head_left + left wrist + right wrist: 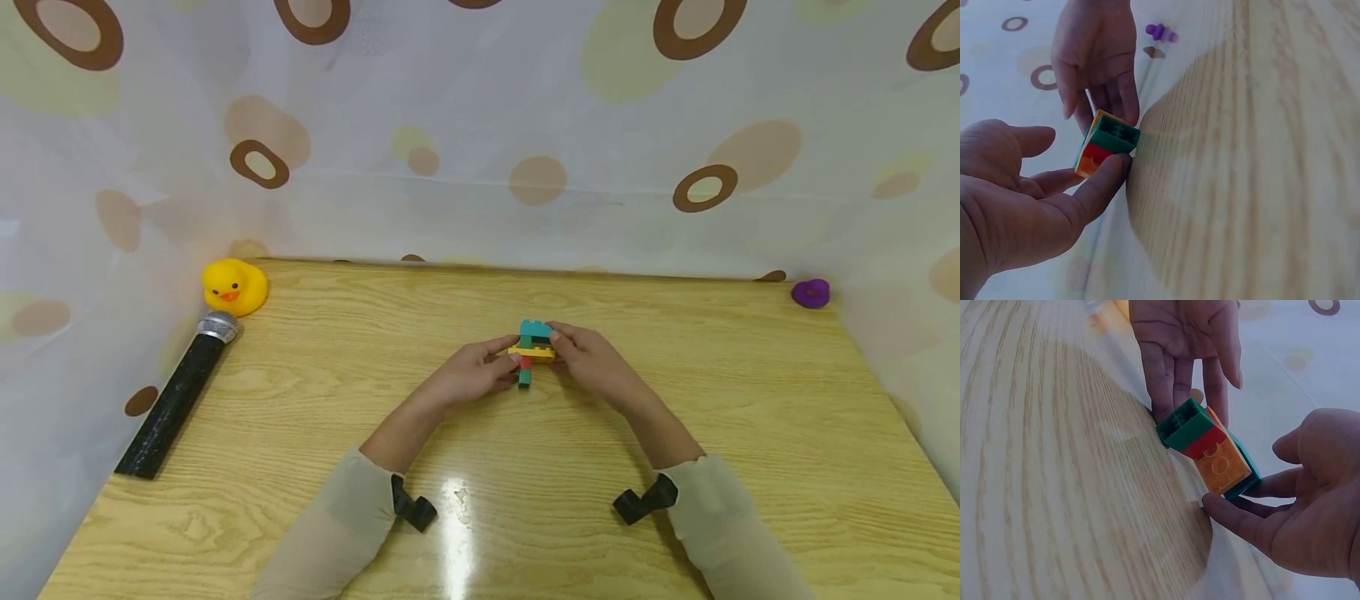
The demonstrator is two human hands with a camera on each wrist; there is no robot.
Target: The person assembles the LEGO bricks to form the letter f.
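Note:
Both hands hold a small stack of toy building bricks (534, 353) over the middle of the table. A blue-green brick (535, 328) tops it, a yellow one (542, 354) juts out sideways below, and a red and a green brick (524, 378) form the lower end. My left hand (472, 371) grips the stack's left side, fingertips at the yellow and red bricks. On the other side, my right hand (592, 358) pinches the blue-green brick's right end. In the right wrist view, the green brick's hollow underside (1180, 424) shows, with right fingertips at the orange-yellow brick's corner (1222, 469).
A yellow rubber duck (235, 287) sits at the table's back left corner, beside a black microphone (180, 396) with a silver head. A small purple duck (812, 293) stands at the back right. Patterned white sheeting (480, 125) walls the wooden table (750, 375) behind and at the sides.

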